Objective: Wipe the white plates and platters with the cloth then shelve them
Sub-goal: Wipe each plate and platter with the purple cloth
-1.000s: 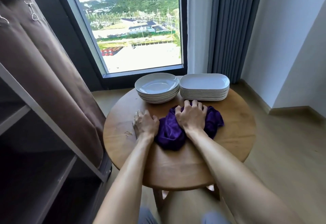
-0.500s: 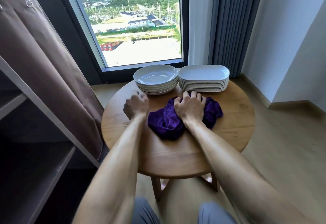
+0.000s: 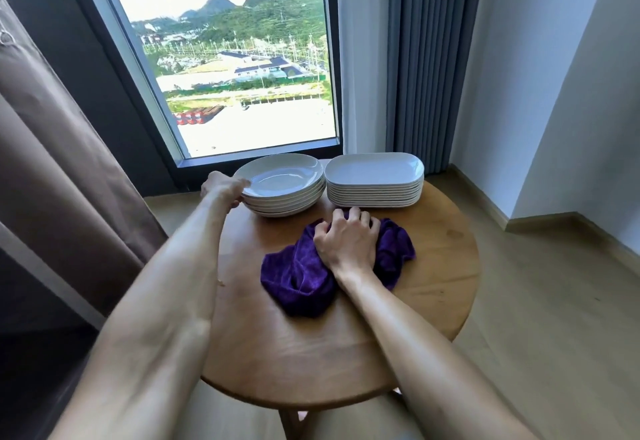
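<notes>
Wooden round table — window, grey curtain behind.

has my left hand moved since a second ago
Yes. The left hand left the table beside the purple cloth and reached forward to the rim of the round plate stack.

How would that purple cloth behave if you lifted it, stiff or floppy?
Probably floppy: the purple cloth lies bunched in soft folds on the table and would likely droop from the right hand gripping it. It looks plush, so likely light and easy to grip, not slippery. It seems unlikely to break, roll or tip.
</notes>
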A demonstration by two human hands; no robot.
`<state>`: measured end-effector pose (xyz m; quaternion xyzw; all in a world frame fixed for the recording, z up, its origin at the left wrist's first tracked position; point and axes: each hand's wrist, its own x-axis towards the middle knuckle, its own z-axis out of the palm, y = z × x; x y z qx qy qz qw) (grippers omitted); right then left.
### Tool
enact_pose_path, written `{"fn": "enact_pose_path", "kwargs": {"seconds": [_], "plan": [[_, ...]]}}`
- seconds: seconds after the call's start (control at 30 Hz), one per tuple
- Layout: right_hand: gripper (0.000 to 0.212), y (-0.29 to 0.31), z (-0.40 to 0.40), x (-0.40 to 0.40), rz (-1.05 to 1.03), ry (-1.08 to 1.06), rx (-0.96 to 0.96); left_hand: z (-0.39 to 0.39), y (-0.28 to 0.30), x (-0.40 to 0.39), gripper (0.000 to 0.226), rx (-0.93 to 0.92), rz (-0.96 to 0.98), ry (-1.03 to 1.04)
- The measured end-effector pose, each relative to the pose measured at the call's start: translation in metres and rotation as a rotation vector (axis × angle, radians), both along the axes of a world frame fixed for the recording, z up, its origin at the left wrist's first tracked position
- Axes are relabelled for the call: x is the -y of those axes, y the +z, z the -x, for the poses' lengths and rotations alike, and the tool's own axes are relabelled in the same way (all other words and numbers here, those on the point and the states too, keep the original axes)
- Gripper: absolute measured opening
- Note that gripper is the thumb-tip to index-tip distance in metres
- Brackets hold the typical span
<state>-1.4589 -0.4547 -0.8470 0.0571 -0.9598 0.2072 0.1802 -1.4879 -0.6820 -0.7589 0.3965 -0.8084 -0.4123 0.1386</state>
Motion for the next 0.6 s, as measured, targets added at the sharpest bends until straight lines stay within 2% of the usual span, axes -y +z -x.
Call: {"fn": "enact_pose_path", "kwargs": {"seconds": [0.23, 0.43, 0.5, 0.6], "plan": [[0.045, 0.0, 0.0, 0.0, -0.004, 0.004, -0.001, 0.007, 0.003, -0.01, 0.011, 0.091, 0.269, 0.04], [0.045, 0.001, -0.001, -0.002, 0.003, 0.008, 0.002, 0.01, 0.015, -0.013, 0.027, 0.076, 0.315, 0.092], [0.045, 0.002, -0.002, -0.001, 0.01, 0.009, 0.002, 0.01, 0.019, -0.014, 0.025, 0.036, 0.281, 0.072], [0.044, 0.003, -0.002, -0.002, 0.014, 0.01, 0.012, 0.008, 0.027, -0.013, 0.02, -0.112, -0.047, 0.016]]}}
